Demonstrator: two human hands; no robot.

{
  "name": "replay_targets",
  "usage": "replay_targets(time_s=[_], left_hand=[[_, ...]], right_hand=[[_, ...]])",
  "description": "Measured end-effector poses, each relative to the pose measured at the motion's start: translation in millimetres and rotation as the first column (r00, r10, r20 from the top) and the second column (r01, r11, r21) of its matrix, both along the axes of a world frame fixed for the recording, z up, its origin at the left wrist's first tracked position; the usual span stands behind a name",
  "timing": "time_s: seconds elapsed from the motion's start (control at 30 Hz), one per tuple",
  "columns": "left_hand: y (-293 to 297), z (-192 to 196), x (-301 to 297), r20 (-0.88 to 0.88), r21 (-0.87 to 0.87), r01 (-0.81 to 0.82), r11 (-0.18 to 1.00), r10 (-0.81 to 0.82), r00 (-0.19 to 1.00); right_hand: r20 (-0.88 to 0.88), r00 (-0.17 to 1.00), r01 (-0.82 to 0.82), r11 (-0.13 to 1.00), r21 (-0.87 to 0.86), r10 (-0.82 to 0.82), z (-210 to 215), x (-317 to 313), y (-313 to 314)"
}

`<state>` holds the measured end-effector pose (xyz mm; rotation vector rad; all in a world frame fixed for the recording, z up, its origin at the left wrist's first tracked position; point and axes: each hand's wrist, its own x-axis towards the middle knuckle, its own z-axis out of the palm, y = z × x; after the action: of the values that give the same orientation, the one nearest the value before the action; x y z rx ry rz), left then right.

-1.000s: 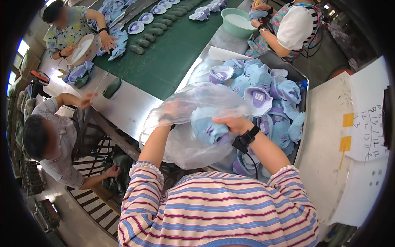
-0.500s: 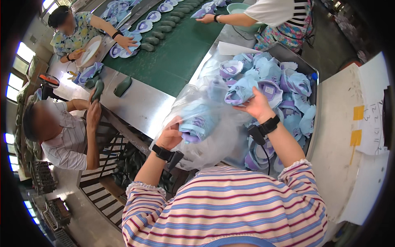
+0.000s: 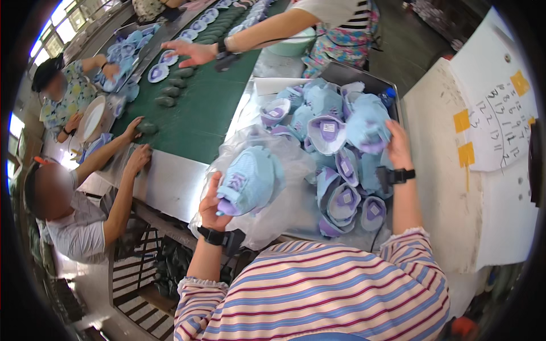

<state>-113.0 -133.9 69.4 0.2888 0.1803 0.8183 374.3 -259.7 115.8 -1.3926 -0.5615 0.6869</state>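
My left hand (image 3: 209, 206) is closed on a light blue shoe upper (image 3: 253, 176) with purple laces, held above a crumpled clear plastic bag (image 3: 293, 196). Over at the right, my right hand (image 3: 400, 146) grips another light blue shoe upper (image 3: 367, 120), smeared a little by motion; its fingers are partly hidden. Beneath and beside that one lies a heap of blue and purple shoe uppers (image 3: 329, 133), several showing pale insides with white labels. The heap rests in a metal-edged tray (image 3: 398, 94).
A green conveyor belt (image 3: 196, 122) carries rows of dark shoe lasts (image 3: 173, 91) and uppers. A co-worker's arm (image 3: 267, 34) reaches across it; another co-worker (image 3: 74, 216) handles a last at the left. A pale board with papers (image 3: 483, 125) stands close on my right.
My right hand has moved right, over the heap, with an upper in it. My left hand has turned its upper, now more upright. The co-worker's arm has stretched across the belt.
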Motion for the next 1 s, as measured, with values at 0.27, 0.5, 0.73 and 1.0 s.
replay_targets(time_s=[0.27, 0.5, 0.73, 1.0], left_hand=[[-8.1, 27.1, 52.1, -0.155, 0.366, -0.062, 0.929, 0.127, 0.98], [-6.2, 29.9, 52.0, -0.266, 0.414, 0.259, 0.873, -0.156, 0.951], [16.2, 40.9, 26.7, -0.476, 0.262, 0.091, 0.961, 0.047, 0.878], [24.3, 36.8, 11.4, -0.526, 0.387, 0.136, 0.912, 0.097, 0.845]], right_hand=[[0.263, 0.923, -0.303, 0.951, 0.056, 0.279, 65.8, -137.8, 7.1], [0.509, 0.71, -0.538, 0.841, -0.055, 0.487, 0.6, -249.0, 36.3], [0.765, 0.405, -0.765, 0.644, -0.016, 0.501, 11.6, -257.5, 30.6], [-0.051, 0.618, -0.775, 0.619, 0.131, 0.785, 9.0, -228.5, 34.2]])
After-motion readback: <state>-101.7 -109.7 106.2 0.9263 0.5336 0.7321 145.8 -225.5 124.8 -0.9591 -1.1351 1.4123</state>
